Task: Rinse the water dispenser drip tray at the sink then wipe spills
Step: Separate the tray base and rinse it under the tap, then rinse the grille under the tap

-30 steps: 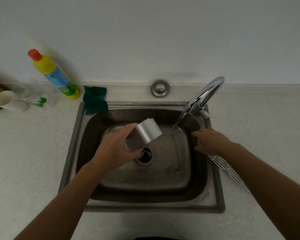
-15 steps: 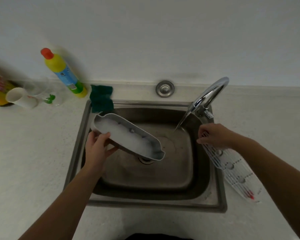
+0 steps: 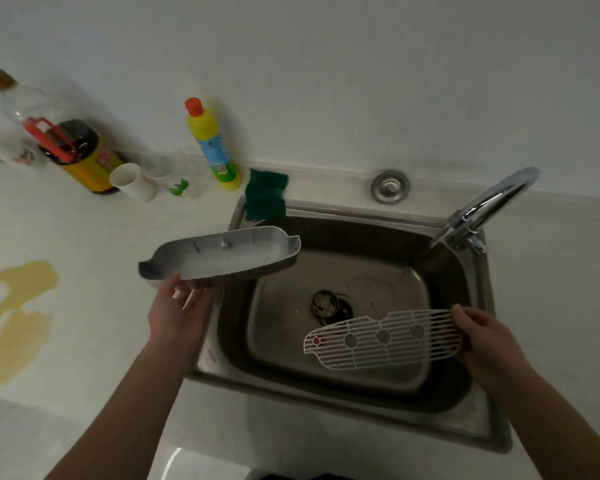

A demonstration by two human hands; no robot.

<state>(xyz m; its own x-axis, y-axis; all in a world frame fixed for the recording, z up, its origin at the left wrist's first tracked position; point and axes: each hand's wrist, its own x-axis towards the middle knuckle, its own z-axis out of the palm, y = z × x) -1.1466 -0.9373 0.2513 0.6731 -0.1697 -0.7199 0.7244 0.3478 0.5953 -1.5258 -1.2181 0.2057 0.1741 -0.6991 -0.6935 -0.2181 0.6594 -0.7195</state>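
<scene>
The grey plastic drip tray (image 3: 222, 258) has swung left to hang level over the sink's (image 3: 210, 348) left rim, the left hand (image 3: 179, 311) gripping its near edge with fingers curled beneath, while the right hand (image 3: 482, 337) has lifted the white slotted grate (image 3: 385, 337) off the bench (image 3: 84, 393) and pinches its end over the steel basin. Both holds sit at one end of long, smooth, likely wet parts — I judge either could tip or slip, dripping onto the bench beside the amber spill (image 3: 18, 320). The tray is a shallow, round-ended trough with small pegs inside; the grate is thin and flat.
</scene>
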